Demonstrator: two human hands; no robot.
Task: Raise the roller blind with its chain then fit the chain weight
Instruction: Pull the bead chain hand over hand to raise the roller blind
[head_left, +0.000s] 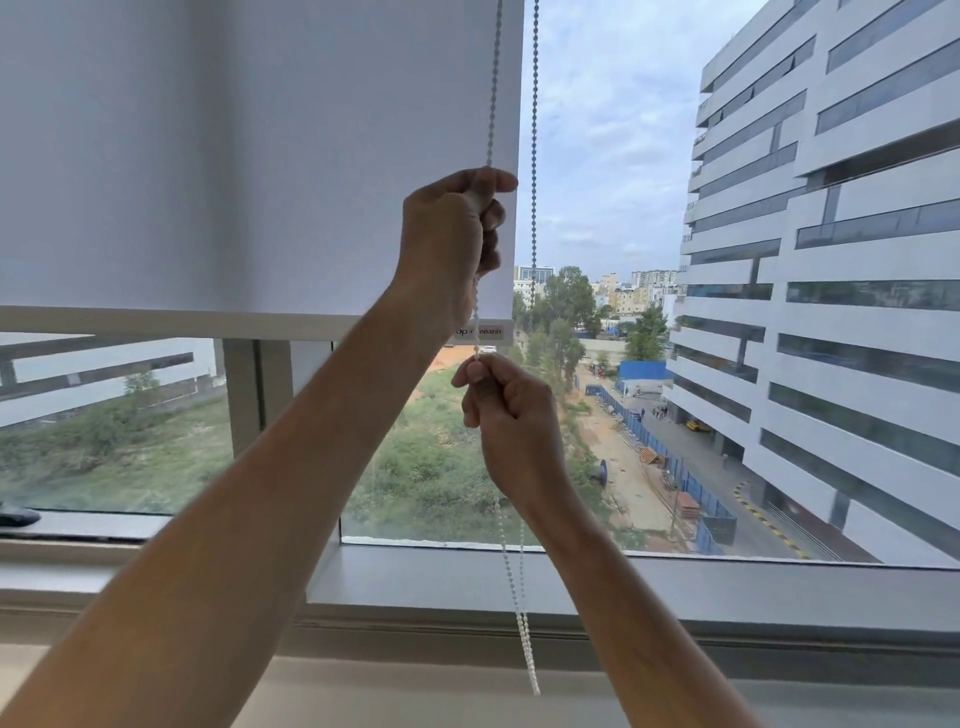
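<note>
A white roller blind (249, 156) covers the upper left of the window, and its bottom rail (182, 323) hangs a little above mid-height. A white bead chain (534, 130) runs down along the blind's right edge in two strands. My left hand (452, 244) is closed around the front strand, just above the rail's right end. Below it, my right hand (511, 410) pinches the same strand between thumb and fingers. The chain's loose loop (524, 623) dangles under my right hand, down to the sill. No chain weight is in sight.
A grey window sill (675, 587) runs across the bottom, with a vertical window mullion (270, 395) left of my arms. A dark object (18, 517) lies on the sill at the far left. A tall building and a street show through the glass.
</note>
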